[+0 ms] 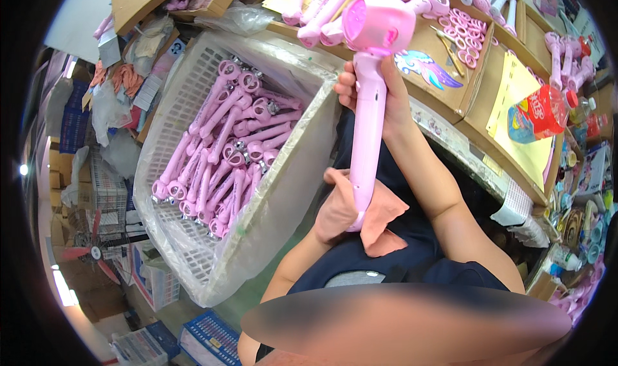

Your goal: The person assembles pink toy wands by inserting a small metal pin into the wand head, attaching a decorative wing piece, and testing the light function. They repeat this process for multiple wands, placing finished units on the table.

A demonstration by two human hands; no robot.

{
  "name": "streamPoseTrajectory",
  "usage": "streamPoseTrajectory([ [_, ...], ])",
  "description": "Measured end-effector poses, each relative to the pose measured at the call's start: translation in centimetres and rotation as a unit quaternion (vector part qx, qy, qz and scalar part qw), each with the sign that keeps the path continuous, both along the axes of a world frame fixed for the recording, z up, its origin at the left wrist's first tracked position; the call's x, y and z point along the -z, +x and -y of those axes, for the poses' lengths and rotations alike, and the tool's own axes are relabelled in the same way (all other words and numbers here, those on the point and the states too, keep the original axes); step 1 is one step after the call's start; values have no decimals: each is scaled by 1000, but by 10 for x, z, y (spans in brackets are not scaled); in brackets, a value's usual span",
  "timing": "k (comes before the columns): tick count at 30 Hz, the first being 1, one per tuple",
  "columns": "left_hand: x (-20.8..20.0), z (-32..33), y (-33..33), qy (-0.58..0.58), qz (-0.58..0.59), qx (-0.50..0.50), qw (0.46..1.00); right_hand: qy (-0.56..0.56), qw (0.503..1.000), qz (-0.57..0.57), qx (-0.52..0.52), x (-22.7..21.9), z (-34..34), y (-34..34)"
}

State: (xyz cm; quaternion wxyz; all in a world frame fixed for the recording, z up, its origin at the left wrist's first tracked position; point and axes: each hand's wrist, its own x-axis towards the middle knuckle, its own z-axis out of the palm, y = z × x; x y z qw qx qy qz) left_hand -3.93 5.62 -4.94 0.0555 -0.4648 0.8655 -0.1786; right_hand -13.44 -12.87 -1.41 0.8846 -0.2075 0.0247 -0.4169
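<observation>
A long pink plastic toy wand (369, 128) with a wide round head stands nearly upright in front of my body. Just below that head, my right hand (394, 92) is closed around the shaft, fingertips showing on its left side. My left hand (331, 211) is at the wand's lower end, closed on a salmon-coloured cloth (385, 221) that wraps round the shaft there. The cloth hides part of the left fingers. A bit of the wand's base shows below the fold.
To the left, a plastic-lined white crate (270, 205) holds many pink wand handles (222, 118). The worktable has a cardboard tray (444, 92) with pink rings (467, 34) and a winged cutout (428, 70). A red-labelled bottle (537, 115) lies on yellow paper (508, 95).
</observation>
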Motion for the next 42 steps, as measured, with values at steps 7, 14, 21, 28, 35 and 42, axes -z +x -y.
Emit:
streamPoseTrajectory([
  [7,0,9,-5,118,-595,-217,765,-78,950,-294,70,-4,-30,7],
  [14,-33,13,-24,341,-880,-248,218,-5,999,30,-45,6,-30,2],
  [21,-18,16,-20,142,-692,-206,677,-31,991,107,-70,23,-21,5],
  [28,-28,13,-35,272,-833,-298,378,-47,985,151,-67,26,-17,8],
  [35,-26,17,-19,455,-839,-201,222,-62,995,-65,40,12,-29,2],
  [42,-5,30,-25,292,-860,-294,297,4,993,-96,73,8,-36,2],
])
